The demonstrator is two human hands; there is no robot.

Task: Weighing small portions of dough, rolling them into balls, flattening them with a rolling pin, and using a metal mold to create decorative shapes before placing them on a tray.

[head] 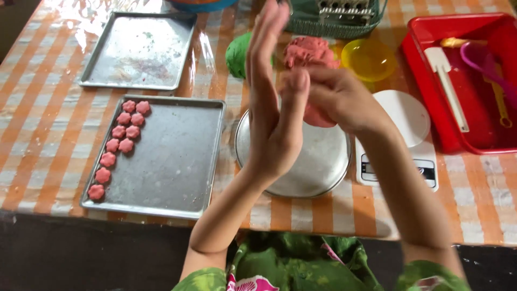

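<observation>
Two metal baking trays (177, 161), ten pink flower-shaped dough pieces (119, 143), two dough lumps, pink (309, 52) and green (237, 54), one round metal plate (318, 161), one scale (401, 134).

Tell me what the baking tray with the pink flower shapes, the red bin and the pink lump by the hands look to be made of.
Baking tray: bare metal, likely aluminium; dull grey, scuffed sheen, rolled rim.
Red bin: plastic by the look; uniform glossy red, moulded thick walls.
Pink lump: soft dough; matte, crumbly, uneven surface. The flower shapes match its colour. The right hand presses a similar pink piece against the upright left hand.
</observation>
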